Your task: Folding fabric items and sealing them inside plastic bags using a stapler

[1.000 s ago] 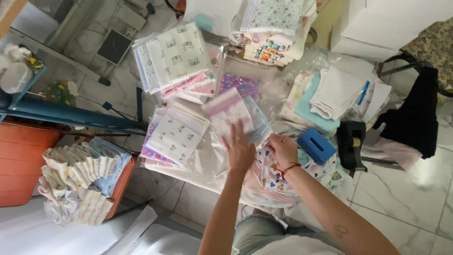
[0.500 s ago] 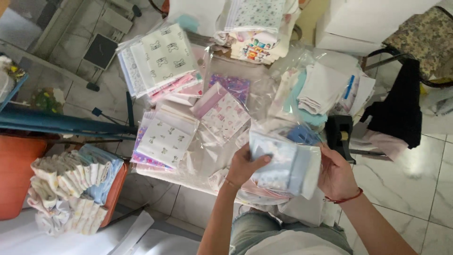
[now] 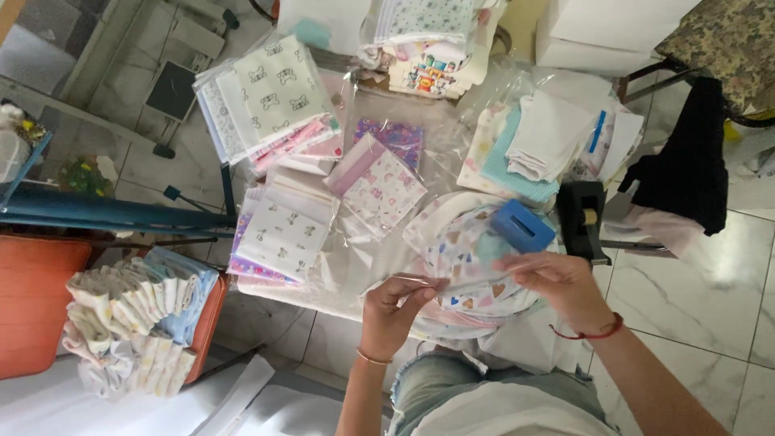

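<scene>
Two hands stretch one clear plastic bag (image 3: 472, 278) flat above the table (image 3: 323, 295): your left hand (image 3: 393, 311) pinches its left edge, your right hand (image 3: 561, 282) pinches the right, keeping the heart-print cloth (image 3: 460, 246) beneath visible.

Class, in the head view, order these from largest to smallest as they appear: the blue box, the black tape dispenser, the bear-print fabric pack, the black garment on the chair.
1. Black garment and bear-print fabric pack: too alike to rank.
2. Black tape dispenser.
3. Blue box, slightly smaller.
</scene>
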